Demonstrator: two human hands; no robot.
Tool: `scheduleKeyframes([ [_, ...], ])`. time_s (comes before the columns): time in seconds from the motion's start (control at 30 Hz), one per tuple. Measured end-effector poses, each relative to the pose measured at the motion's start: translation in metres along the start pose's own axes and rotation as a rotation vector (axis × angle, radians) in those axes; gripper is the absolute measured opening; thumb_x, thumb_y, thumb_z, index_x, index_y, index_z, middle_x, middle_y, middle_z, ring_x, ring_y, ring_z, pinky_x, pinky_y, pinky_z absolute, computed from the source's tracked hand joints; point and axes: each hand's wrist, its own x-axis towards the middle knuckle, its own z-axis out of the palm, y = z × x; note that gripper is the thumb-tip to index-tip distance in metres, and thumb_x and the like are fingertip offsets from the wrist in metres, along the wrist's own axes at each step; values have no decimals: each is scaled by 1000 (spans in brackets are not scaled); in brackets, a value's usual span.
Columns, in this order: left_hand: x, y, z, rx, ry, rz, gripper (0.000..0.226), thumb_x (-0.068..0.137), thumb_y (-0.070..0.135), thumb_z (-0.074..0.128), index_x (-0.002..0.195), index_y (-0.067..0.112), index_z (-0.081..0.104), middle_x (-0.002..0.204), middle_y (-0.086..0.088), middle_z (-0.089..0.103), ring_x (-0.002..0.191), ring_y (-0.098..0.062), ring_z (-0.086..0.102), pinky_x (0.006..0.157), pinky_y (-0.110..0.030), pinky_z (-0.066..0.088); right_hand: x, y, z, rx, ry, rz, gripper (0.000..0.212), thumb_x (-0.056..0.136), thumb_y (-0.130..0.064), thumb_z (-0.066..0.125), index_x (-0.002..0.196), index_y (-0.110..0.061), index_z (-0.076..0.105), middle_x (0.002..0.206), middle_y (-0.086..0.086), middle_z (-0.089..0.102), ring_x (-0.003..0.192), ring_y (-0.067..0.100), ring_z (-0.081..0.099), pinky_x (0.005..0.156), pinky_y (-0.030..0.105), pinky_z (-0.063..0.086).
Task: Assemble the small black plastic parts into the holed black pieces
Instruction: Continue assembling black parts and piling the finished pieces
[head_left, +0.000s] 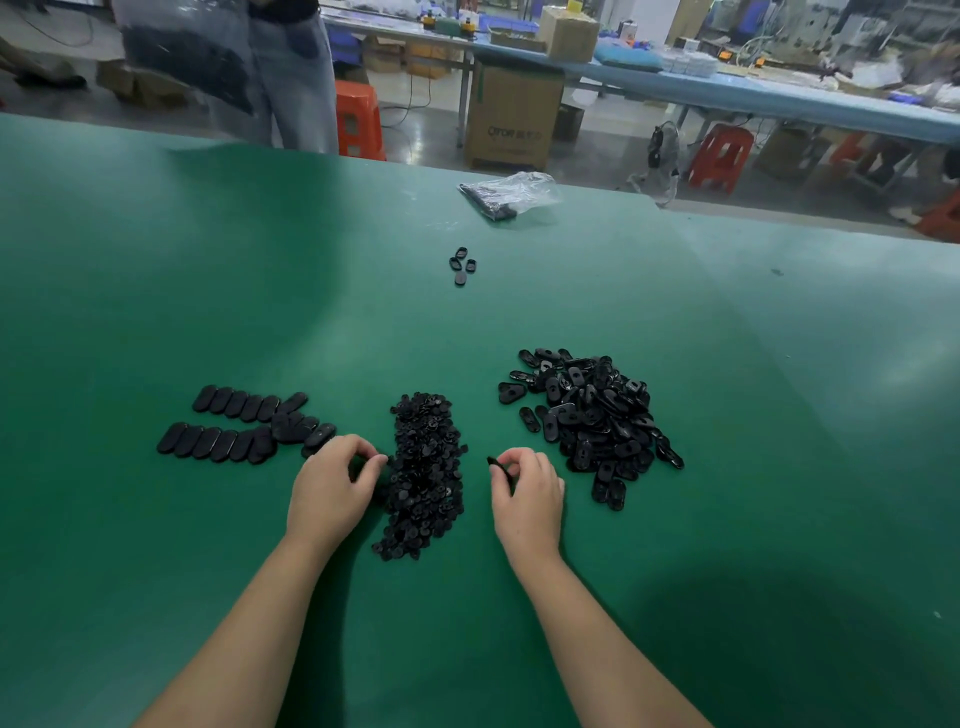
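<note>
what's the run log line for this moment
left hand: picking from small parts pile | right hand: holds holed piece | assembly: pending

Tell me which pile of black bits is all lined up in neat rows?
The pile on the left, beside the left hand. Its ovals lie in two rows; the middle pile and right pile are jumbled heaps.

Small black parts (426, 470) heaped centre; holed black pieces (592, 415) piled just right.

Pretty bright overhead light, soft glare patches on the green table (156, 260), far background blurry, edges fisheye-bent.
</note>
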Motion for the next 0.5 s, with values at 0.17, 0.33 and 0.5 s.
scheduleKeyframes([
  [0.17,-1,0,-2,-136,65,-100,19,92,27,71,77,31,60,69,12,63,64,-6,57,54,-27,44,-2,0,-1,181,25,63,12,100,-31,61,96,-26,51,91,-14,54,88,16,55,76,30,45],
  [0.33,-1,2,-4,-176,64,-124,18,90,28,73,76,33,64,66,12,64,59,-12,56,53,-28,45,-2,1,-3,237,49,35,21,102,-23,59,122,-17,64,105,-8,55,90,3,54,79,13,43],
  [0.5,1,0,-3,-171,43,-123,14,92,24,72,82,33,68,74,16,67,64,-5,59,56,-21,44,-3,2,-3,292,98,15,18,99,-18,65,113,-10,74,99,-5,50,83,4,52,73,10,43],
])
